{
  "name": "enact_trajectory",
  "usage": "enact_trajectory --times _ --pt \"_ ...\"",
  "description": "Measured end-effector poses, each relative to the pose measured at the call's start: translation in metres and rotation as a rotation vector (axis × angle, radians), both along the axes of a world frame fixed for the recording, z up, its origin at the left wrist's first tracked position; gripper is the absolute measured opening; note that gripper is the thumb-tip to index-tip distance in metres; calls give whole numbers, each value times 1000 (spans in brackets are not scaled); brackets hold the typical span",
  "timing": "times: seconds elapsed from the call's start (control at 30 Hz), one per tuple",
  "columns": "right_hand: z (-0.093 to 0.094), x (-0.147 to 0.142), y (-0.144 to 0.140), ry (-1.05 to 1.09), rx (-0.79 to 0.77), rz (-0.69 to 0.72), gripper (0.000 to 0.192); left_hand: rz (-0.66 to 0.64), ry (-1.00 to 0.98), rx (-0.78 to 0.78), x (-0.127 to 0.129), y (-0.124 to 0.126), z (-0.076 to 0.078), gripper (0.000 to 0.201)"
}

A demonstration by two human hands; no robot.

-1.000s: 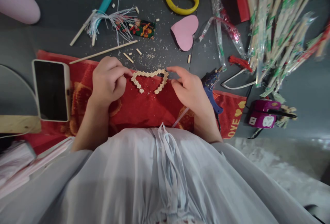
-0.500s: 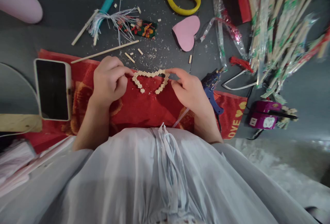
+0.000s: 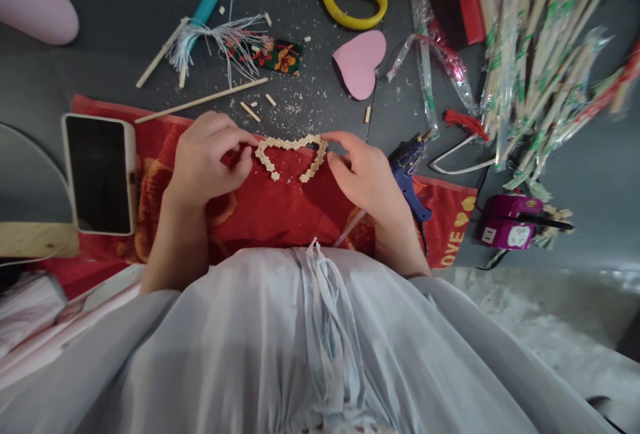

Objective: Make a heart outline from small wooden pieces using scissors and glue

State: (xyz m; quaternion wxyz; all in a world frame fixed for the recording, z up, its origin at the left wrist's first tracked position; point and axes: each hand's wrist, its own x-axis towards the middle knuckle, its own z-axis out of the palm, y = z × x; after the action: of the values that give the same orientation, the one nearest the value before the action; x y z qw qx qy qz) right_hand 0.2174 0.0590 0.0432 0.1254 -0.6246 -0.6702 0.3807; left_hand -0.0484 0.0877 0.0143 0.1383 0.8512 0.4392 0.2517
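Observation:
A heart-shaped outline (image 3: 287, 145) made of small pale wooden pieces lies on a red towel (image 3: 280, 221), with a gap at its lower end. My left hand (image 3: 213, 161) is at its left side, index fingertip touching the upper left edge and thumb held apart. At the opposite upper corner, my right hand (image 3: 365, 177) touches the outline with its index fingertip; the thumb is lower, off the edge. Neither hand pinches it. Close to my right hand is a blue glue gun (image 3: 413, 187), partly hidden by that hand.
Left stands a phone (image 3: 100, 174). Beyond the towel are a pink heart cutout (image 3: 361, 64), yellow-and-red-handled scissors (image 3: 353, 11), a thin stick (image 3: 200, 101), a white-fringed tassel (image 3: 215, 41) and crumbs. Wrapped sticks (image 3: 535, 67) and a purple plug adapter (image 3: 510, 221) are right.
My left hand has shifted slightly left and its thumb has opened a little from the index finger. The right thumb has moved slightly left. The heart outline keeps its place.

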Motion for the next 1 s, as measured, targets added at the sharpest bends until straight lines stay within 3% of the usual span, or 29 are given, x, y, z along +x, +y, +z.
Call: enact_trajectory --times 0.57,0.87,1.0 --pt "1 1 0 -12 -7 -15 37 5 -7 96 0 -2 0 10" --pt "0 1 0 -15 1 -18 39 54 23 -36 1 -3 3 16" --pt "0 3 0 -1 11 -26 39 37 20 -14 1 -2 2 15"
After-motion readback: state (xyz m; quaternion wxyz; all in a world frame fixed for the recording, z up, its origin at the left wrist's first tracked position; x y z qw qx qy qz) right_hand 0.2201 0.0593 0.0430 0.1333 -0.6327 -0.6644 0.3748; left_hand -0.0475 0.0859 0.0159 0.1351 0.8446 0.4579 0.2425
